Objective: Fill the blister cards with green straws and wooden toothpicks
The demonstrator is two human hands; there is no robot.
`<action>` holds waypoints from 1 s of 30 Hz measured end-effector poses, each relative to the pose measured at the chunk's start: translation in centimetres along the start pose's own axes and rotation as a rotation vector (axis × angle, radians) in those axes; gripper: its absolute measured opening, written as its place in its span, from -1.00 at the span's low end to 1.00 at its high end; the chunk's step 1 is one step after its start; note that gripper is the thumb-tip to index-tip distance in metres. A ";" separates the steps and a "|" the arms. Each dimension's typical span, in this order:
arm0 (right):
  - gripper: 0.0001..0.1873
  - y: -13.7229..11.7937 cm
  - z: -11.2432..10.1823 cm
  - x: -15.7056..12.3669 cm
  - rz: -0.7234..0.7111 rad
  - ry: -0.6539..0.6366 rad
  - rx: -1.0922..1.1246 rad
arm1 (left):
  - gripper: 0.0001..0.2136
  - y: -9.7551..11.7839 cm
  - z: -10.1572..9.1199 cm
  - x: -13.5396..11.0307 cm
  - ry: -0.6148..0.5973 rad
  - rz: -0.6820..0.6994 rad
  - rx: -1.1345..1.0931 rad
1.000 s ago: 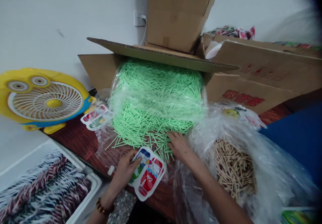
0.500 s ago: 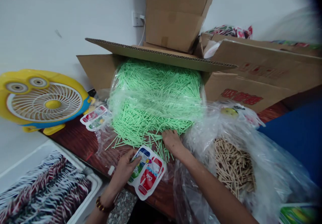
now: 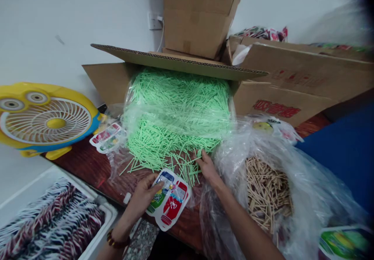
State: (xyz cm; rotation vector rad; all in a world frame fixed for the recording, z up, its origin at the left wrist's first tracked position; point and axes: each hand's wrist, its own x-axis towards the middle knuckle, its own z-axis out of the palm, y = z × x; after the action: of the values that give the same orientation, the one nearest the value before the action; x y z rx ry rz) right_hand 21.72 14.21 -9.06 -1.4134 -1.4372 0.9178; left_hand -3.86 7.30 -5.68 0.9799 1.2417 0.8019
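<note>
My left hand (image 3: 142, 195) holds a printed plastic blister tray (image 3: 170, 202) with red, green and blue shapes, thumb on top, at the front of the brown table. My right hand (image 3: 207, 166) pinches a few green sticks at the near edge of the green stick pile (image 3: 175, 115). That pile spills out of a clear bag lying in a tipped cardboard box (image 3: 175, 62).
A clear bag of tan wooden sticks (image 3: 267, 191) lies at the right. A yellow desk fan (image 3: 43, 117) stands at the left, with another blister tray (image 3: 105, 137) beside it. A white tray of striped items (image 3: 52, 221) sits front left. More cardboard boxes (image 3: 304, 76) stand behind.
My right hand went from lying flat on the green sticks to pinching a few and lifting slightly. The left hand kept hold of the blister tray; the view shifted a little.
</note>
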 end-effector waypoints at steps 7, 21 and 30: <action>-0.78 0.5 0.4 -0.4 0.000 0.038 0.084 | -0.75 -0.2 0.0 0.2 -0.002 -0.022 -0.052; -0.76 -1.7 -3.2 1.3 -0.039 -0.245 -0.646 | -0.76 0.4 -0.1 -0.1 0.011 -0.005 -0.033; -0.60 -3.0 -5.4 0.5 -0.088 -0.321 -0.952 | -0.76 0.0 -0.5 0.0 0.019 0.012 0.009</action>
State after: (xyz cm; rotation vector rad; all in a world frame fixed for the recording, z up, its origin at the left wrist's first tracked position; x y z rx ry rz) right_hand 25.85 14.04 -4.42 -1.8864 -2.3344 0.3899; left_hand -4.39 7.43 -5.72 0.9896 1.2571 0.8174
